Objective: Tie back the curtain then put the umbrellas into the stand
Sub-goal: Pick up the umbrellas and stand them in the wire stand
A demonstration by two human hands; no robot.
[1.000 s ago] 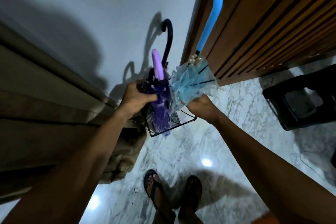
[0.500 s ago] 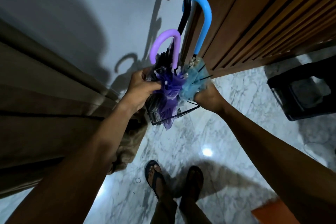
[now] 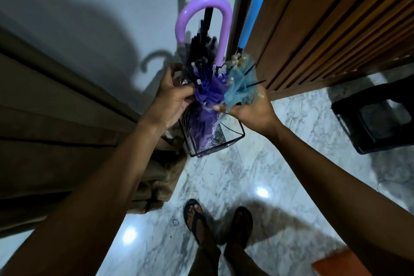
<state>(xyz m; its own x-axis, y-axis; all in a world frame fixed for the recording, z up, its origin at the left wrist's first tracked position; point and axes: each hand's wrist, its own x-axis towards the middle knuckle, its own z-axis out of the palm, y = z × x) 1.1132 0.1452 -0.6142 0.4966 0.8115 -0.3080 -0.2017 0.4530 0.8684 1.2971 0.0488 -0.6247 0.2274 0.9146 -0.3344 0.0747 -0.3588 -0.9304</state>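
Three folded umbrellas stand bunched together in a black wire stand (image 3: 233, 140) on the marble floor. The purple umbrella (image 3: 208, 94) has a hooked lilac handle. A black umbrella (image 3: 202, 48) is behind it, and a light blue umbrella (image 3: 240, 89) is to its right with a blue hooked handle. My left hand (image 3: 173, 98) grips the purple umbrella's canopy from the left. My right hand (image 3: 251, 110) holds the blue umbrella's canopy from the right. A brown curtain (image 3: 67, 132) hangs at the left, its lower end bunched beside the stand.
A wooden slatted door (image 3: 331, 18) rises at the right behind the stand. A black box (image 3: 378, 119) sits on the floor far right. My sandalled feet (image 3: 195, 222) stand below. A small black ring (image 3: 175, 222) lies on the floor. An orange object (image 3: 336, 263) shows bottom right.
The umbrellas have been drawn together and stand more upright. The purple handle has turned so that its hook shows. My hands have closed in on the canopies.
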